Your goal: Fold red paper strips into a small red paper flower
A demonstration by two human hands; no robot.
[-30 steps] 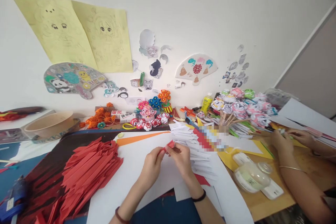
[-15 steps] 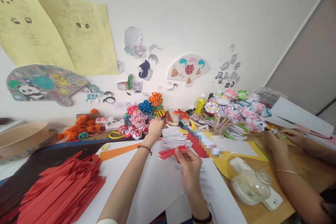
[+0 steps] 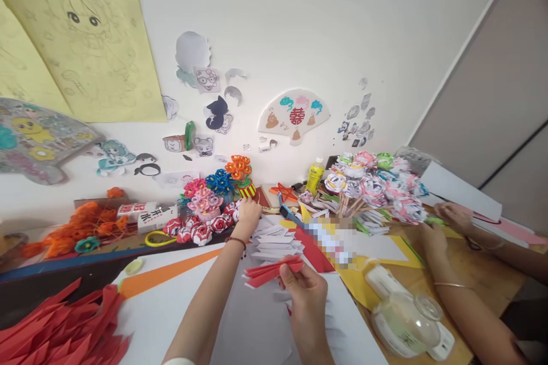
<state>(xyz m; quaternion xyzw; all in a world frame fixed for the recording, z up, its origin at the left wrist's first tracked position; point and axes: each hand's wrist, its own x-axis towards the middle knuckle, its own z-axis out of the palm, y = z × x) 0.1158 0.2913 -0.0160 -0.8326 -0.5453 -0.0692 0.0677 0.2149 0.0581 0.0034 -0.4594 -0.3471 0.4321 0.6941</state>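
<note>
1. Right hand (image 3: 306, 292) pinches red strips (image 3: 266, 272) at its ten o'clock; slackening could spill them
2. Left hand (image 3: 249, 217) at strips' eleven o'clock, grip hidden, cannot tell; nudging could topple striped pot (image 3: 247, 190)

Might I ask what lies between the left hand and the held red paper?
White paper strips lie between the left hand and held red paper, in the head view.

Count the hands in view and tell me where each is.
4. The wearer's left hand is by the striped flowerpot; the right hand holds folded red paper strips. A co-worker's nearer hand and farther hand are at the picture's right.
</note>
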